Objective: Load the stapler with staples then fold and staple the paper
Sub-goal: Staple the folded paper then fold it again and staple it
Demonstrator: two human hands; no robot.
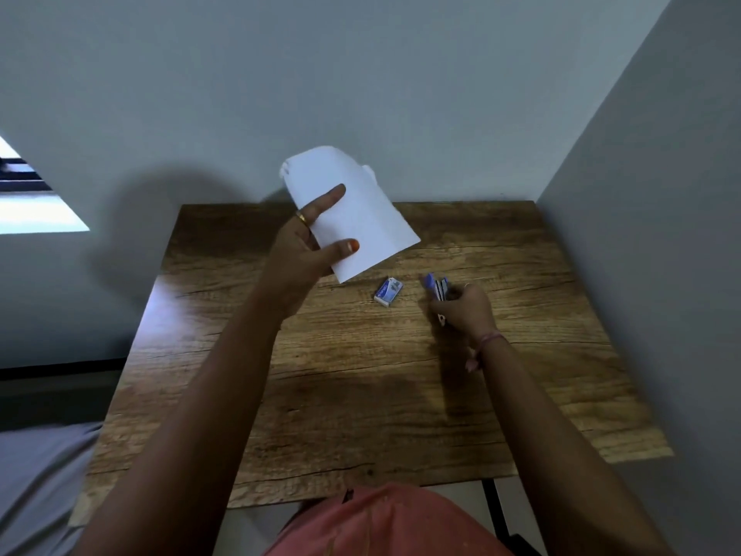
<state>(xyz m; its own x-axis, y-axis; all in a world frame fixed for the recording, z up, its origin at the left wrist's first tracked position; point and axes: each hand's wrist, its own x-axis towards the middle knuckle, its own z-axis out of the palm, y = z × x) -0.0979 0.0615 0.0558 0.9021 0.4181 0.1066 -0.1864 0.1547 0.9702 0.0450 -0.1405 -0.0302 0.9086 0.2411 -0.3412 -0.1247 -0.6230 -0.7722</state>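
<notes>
While our left hand (pixel 298 250) holds the paper (pixel 353 212) up off the table (pixel 361 375), our right hand (pixel 465 311) sits low on the tabletop with the stapler (pixel 437 288).

Left hand: thumb and one straight finger lie across the near face of the sheet, the other fingers are behind it, so it's a pinch grip along the left edge. Gold ring (pixel 302 217) on that straight finger, orange polish on the thumbnail. Paper is white, looks folded over, with a curled edge showing at the top; it's tilted, lower corner pointing down toward the table without touching it. Its top half overlaps the grey wall (pixel 361 74) in view.

Right hand: fingers curled around the stapler, which is blue with metal parts and pokes out past the fingers toward the far left. Can't tell if the stapler is lifted or touching the wood, or whether its top is hinged open; too blurred. Thin band on the right wrist.

Staple box (pixel 388 291): small, blue and white, lying flat on the table between the two hands, just left of the stapler, below the paper's lower corner. Apart from both.

Table is wood grain, pushed into a corner where two grey walls meet. Pink clothing (pixel 385 523) at the bottom edge of view, a bright window (pixel 36 210) far left.
</notes>
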